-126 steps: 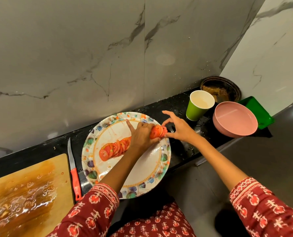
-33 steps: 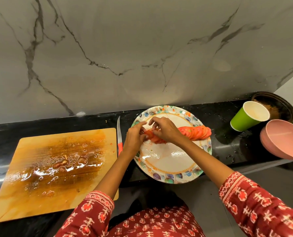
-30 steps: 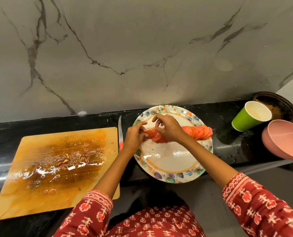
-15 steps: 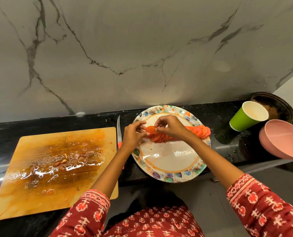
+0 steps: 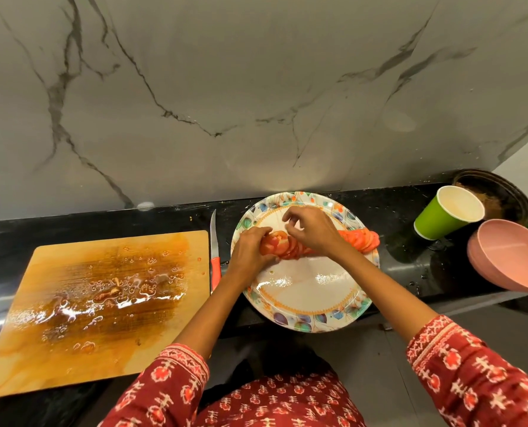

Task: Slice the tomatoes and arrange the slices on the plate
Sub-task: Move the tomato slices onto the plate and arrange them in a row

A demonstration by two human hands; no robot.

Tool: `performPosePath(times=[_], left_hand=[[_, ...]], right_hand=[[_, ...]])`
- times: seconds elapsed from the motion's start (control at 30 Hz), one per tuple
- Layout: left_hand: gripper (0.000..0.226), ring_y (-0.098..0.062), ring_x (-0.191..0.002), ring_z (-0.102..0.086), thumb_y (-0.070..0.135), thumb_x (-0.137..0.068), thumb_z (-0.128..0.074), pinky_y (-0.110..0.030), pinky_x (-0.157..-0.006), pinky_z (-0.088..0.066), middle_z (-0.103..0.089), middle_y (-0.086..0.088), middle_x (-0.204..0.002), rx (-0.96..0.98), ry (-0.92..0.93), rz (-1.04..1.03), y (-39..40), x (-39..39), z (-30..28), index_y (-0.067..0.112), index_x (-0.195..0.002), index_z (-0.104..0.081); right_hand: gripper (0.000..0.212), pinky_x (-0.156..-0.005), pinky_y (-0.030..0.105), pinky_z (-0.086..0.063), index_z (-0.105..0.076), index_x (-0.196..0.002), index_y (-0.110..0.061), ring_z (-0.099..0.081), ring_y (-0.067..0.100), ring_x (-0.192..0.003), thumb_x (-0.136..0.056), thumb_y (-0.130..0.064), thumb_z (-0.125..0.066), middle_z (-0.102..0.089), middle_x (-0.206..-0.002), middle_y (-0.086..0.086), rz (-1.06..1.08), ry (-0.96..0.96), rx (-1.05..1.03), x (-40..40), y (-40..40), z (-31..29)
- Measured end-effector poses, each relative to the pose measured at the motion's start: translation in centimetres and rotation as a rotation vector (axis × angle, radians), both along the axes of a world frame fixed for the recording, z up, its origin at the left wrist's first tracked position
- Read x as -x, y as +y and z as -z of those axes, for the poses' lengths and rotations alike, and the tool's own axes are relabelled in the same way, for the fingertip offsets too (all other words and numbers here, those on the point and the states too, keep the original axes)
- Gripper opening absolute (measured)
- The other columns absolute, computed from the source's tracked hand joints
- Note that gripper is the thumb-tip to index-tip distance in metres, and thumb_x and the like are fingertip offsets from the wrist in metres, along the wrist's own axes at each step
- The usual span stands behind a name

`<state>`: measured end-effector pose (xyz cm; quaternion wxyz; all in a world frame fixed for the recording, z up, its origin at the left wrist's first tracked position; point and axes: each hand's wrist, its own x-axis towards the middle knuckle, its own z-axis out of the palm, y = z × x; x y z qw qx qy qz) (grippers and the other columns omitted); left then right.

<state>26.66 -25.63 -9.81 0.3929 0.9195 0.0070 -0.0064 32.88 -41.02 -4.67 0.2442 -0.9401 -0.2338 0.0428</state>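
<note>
A row of overlapping tomato slices is laid across the patterned plate, its leftmost end gripped by the curled fingers of the left hand. Just right of that hand, the right hand is held over the middle of the row with fingers bent; whether a slice is pinched cannot be told. Left of the left hand a red-handled knife lies beside a wet wooden cutting board. Well right of the right hand stand a green cup and a pink bowl.
</note>
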Motion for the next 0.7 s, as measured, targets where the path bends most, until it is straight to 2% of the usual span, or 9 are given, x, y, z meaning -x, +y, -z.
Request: performPosePath(times=[0.07,0.13,0.3,0.4,0.5,0.6,0.7], left_hand=[[0.073,-0.023,-0.120,-0.046,0.023,-0.065,-0.082,-0.036,-0.101,-0.041,-0.053,-0.008,-0.128,0.017,0.003,0.009,0.1,0.0,0.0,0.013,-0.130,-0.049],[0.072,-0.023,-0.120,-0.047,0.021,-0.066,-0.082,-0.035,-0.100,-0.041,-0.054,-0.008,-0.127,0.028,-0.005,0.014,0.2,0.2,0.1,0.013,-0.129,-0.049],[0.085,-0.024,-0.128,-0.038,0.020,-0.063,-0.084,-0.040,-0.106,-0.033,-0.046,-0.009,-0.137,0.036,0.024,0.005,1.1,0.7,0.0,0.014,-0.136,-0.042],[0.085,-0.023,-0.117,-0.049,0.019,-0.064,-0.083,-0.034,-0.098,-0.038,-0.056,-0.008,-0.124,-0.061,0.069,0.019,1.7,1.0,-0.4,0.012,-0.137,-0.041],[0.070,-0.024,-0.100,-0.058,0.012,-0.068,-0.079,-0.035,-0.087,-0.047,-0.063,-0.009,-0.106,-0.084,0.095,0.027,1.6,1.3,-1.1,0.010,-0.131,-0.048],[0.053,-0.022,-0.090,-0.059,0.004,-0.070,-0.076,-0.034,-0.083,-0.050,-0.062,-0.007,-0.094,-0.015,0.101,-0.012,1.5,1.3,-1.5,0.008,-0.119,-0.056],[0.040,-0.014,-0.081,-0.058,-0.001,-0.074,-0.071,-0.020,-0.071,-0.051,-0.058,-0.004,-0.088,0.071,0.093,-0.045,1.7,1.1,-1.9,0.006,-0.111,-0.059]], right_hand=[[0.014,-0.067,0.027,-0.041,-0.066,-0.098,-0.008,-0.050,0.012,-0.072,-0.085,-0.011,-0.060,-0.061,-0.079,-0.003,0.058,-0.028,-0.114,-0.2,-1.4,0.0],[0.013,-0.064,0.030,-0.044,-0.067,-0.095,-0.006,-0.051,0.014,-0.067,-0.083,-0.007,-0.062,-0.059,-0.074,-0.005,0.106,-0.059,-0.187,-0.3,-2.8,0.1],[0.012,-0.064,0.033,-0.047,-0.066,-0.095,-0.005,-0.053,0.016,-0.065,-0.083,-0.005,-0.063,-0.062,-0.075,0.002,0.151,-0.066,-0.248,0.4,-4.6,0.7],[0.013,-0.067,0.035,-0.050,-0.066,-0.098,-0.007,-0.056,0.017,-0.069,-0.085,-0.007,-0.063,-0.064,-0.079,0.003,0.107,-0.045,-0.228,1.0,-4.4,1.1],[0.014,-0.068,0.037,-0.051,-0.065,-0.099,-0.006,-0.057,0.018,-0.071,-0.085,-0.008,-0.062,-0.064,-0.080,0.005,0.083,-0.052,-0.231,1.4,-3.5,1.3],[0.015,-0.070,0.037,-0.053,-0.065,-0.101,-0.007,-0.058,0.018,-0.075,-0.086,-0.009,-0.062,-0.066,-0.085,0.007,0.057,-0.034,-0.222,1.3,-2.6,1.3],[0.019,-0.073,0.031,-0.053,-0.065,-0.105,-0.008,-0.060,0.015,-0.079,-0.086,-0.012,-0.064,-0.068,-0.092,0.008,-0.050,0.058,-0.207,1.1,-1.4,0.7]])
